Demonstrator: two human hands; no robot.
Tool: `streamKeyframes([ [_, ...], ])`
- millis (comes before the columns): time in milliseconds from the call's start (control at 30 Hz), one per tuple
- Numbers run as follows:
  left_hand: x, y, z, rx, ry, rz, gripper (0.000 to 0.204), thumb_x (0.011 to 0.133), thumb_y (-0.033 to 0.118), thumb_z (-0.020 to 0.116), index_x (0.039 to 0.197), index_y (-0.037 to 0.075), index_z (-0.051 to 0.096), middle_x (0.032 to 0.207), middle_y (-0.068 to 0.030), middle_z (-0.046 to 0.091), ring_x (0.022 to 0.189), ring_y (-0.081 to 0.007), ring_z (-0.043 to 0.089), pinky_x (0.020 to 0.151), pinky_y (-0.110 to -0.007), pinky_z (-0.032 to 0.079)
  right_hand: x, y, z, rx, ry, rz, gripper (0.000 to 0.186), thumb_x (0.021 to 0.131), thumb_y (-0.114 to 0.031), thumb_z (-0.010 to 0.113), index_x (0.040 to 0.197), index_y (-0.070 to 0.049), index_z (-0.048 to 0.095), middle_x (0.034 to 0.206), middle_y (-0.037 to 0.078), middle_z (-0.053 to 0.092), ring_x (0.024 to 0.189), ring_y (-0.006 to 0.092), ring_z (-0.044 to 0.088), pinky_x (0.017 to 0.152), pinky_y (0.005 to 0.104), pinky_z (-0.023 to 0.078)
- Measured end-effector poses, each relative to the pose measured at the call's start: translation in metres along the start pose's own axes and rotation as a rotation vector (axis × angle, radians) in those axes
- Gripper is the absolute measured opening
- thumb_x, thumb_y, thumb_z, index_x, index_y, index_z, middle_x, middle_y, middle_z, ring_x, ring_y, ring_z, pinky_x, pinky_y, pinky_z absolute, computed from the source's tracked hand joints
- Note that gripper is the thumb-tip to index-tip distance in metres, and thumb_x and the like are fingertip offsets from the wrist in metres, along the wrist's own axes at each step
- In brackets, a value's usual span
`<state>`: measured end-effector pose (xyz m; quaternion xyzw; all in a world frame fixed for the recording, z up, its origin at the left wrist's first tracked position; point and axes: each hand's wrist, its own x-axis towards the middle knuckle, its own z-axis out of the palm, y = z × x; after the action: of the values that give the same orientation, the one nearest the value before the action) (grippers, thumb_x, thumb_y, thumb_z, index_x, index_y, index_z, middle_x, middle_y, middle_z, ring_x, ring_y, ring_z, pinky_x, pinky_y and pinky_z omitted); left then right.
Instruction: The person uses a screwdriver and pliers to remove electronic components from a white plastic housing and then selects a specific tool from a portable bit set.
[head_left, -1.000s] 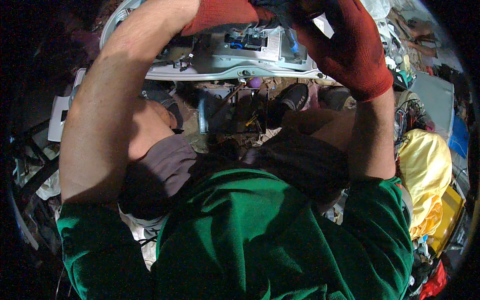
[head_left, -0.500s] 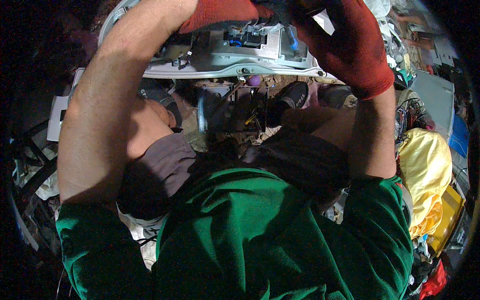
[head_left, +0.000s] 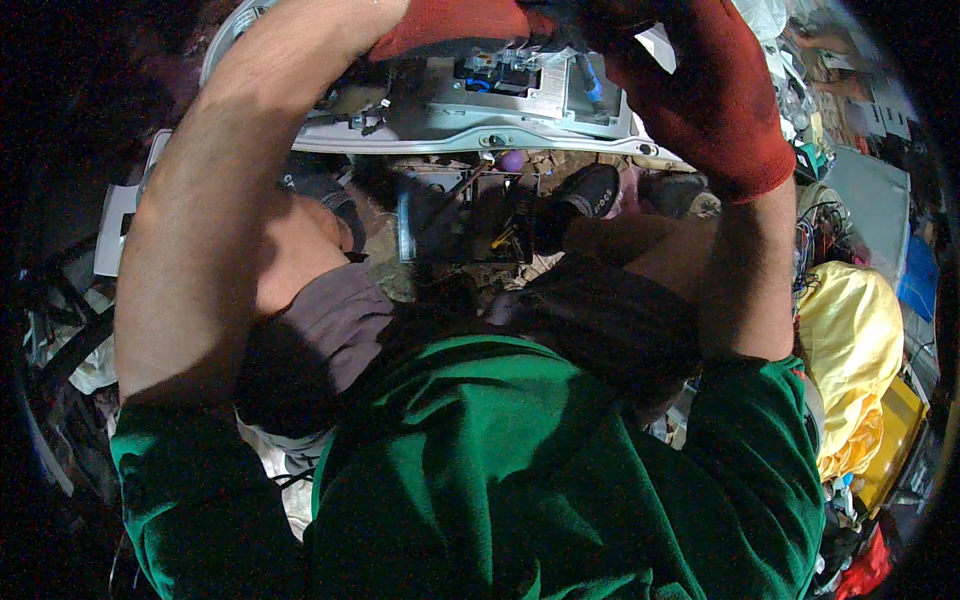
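Both hands wear red gloves with dark palms at the top of the view, over a white-framed appliance panel (head_left: 450, 137). My left hand (head_left: 460, 25) is curled around something I cannot make out, just above a metal plate (head_left: 545, 95) with a dark opening and small clear parts. My right hand (head_left: 700, 90) is bent over the panel's right side, fingers closed near the top edge, what they grip hidden. A blue-handled tool (head_left: 592, 82) lies on the panel below the fingers. My knees and shoes are under the panel.
A dark open box (head_left: 465, 225) with a yellow-handled tool (head_left: 503, 238) and a purple ball (head_left: 511, 160) lie on the littered ground between my legs. At right are tangled wires (head_left: 820, 225), a grey board (head_left: 868, 210), yellow cloth (head_left: 845, 340) and a yellow panel (head_left: 890, 450). Dark frames stand at left.
Both hands have shifted slightly right, and my right forearm has moved with them. The panel appears a little higher in view. Both grips look much the same.
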<state>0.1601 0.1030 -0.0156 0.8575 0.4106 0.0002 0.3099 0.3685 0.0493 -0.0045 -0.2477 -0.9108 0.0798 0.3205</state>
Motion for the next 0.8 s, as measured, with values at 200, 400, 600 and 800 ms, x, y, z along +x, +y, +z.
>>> streamKeyframes([
  [200,-0.009,0.002,-0.005,0.062,-0.008,0.028,0.036,0.083,0.034,0.064,0.108,0.008,0.068,0.098,-0.0186,0.071,0.095,-0.0340,0.068,0.080,-0.044,0.050,0.003,-0.001,0.005,-0.003,-0.017,0.011,0.036,0.082,0.004,0.069,0.115,-0.005,0.058,0.104,0.015,0.060,0.092,0.0328,0.064,0.077,0.0377,0.051],
  [400,-0.011,-0.002,-0.002,-0.037,-0.014,0.030,0.039,0.086,0.037,0.064,0.114,0.010,0.067,0.103,-0.0177,0.071,0.097,-0.0318,0.068,0.083,-0.042,0.050,0.014,-0.023,0.010,-0.293,-0.037,0.333,0.031,0.082,-0.009,0.070,0.107,-0.005,0.053,0.086,0.018,0.065,0.081,0.0399,0.067,0.066,0.0445,0.053],
  [600,-0.018,0.008,-0.001,0.055,0.076,0.025,0.040,0.090,0.040,0.064,0.117,0.011,0.068,0.103,-0.0139,0.073,0.093,-0.0242,0.069,0.083,-0.038,0.050,0.026,-0.027,-0.001,-0.432,-0.275,0.370,0.027,0.081,-0.012,0.068,0.100,-0.004,0.050,0.068,0.017,0.062,0.070,0.0427,0.065,0.058,0.0480,0.051],
  [800,-0.002,-0.018,0.017,-0.303,0.077,0.214,0.042,0.086,0.043,0.071,0.109,0.009,0.070,0.100,-0.0141,0.073,0.092,-0.0237,0.069,0.081,-0.038,0.051,0.028,-0.028,-0.018,-0.187,-0.285,0.270,0.030,0.080,-0.008,0.069,0.103,-0.003,0.051,0.075,0.019,0.062,0.075,0.0428,0.064,0.063,0.0462,0.051],
])
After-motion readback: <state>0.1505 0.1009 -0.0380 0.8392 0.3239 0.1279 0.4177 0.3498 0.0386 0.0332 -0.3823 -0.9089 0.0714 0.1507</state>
